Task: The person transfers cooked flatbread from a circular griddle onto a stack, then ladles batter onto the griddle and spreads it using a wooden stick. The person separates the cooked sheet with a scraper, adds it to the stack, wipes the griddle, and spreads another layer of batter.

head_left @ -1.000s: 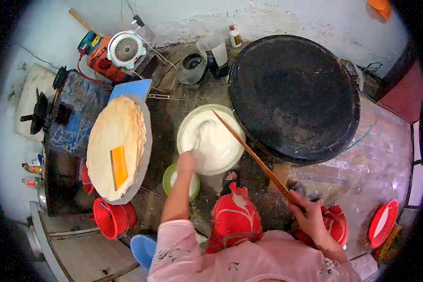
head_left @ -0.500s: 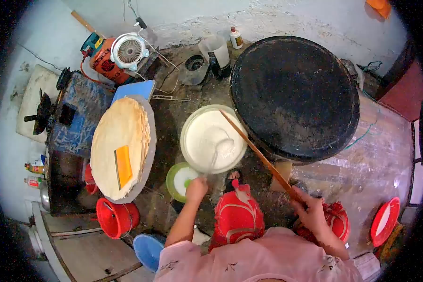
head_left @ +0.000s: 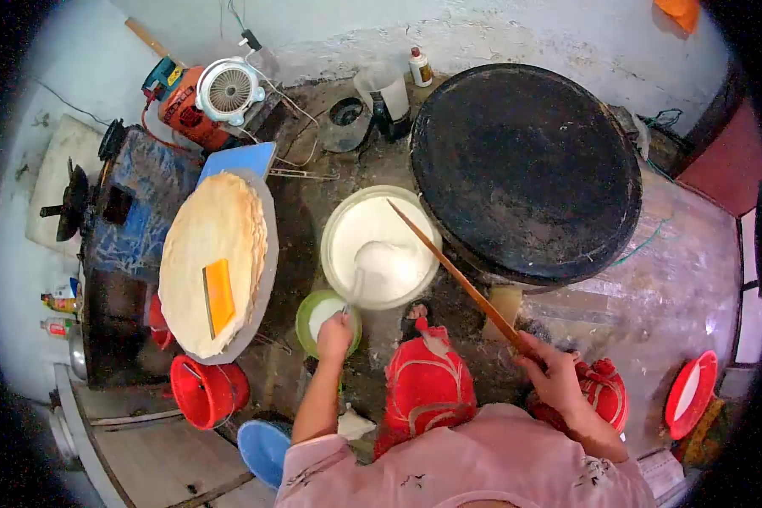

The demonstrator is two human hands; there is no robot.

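My left hand [head_left: 334, 336] is closed around the handle of a ladle [head_left: 358, 284], whose bowl lies in the white batter [head_left: 360, 222]. A pale round tub [head_left: 325, 245] holds that batter. Under my left hand stands a green bowl [head_left: 355, 330] with white contents, partly hidden by the hand. My right hand [head_left: 552, 372] grips one end of a long, thin wooden spreading blade [head_left: 466, 284]. The blade slants up and left, its far tip above the tub. Right of the tub sits a large round black griddle [head_left: 529, 173], its surface dark and bare.
On the left, a yellow scraper [head_left: 219, 296] lies on a stack of thin round flatbreads [head_left: 207, 224]. Red bucket [head_left: 207, 394] and blue basin [head_left: 262, 453] stand below. Behind are a gas cylinder [head_left: 186, 110], blower [head_left: 230, 91], clear jug [head_left: 389, 93] and bottle [head_left: 420, 68].
My left hand has moved slightly left and down with the ladle, and the ladle's bowl has shifted left in the batter. The wooden blade keeps nearly the same slant.
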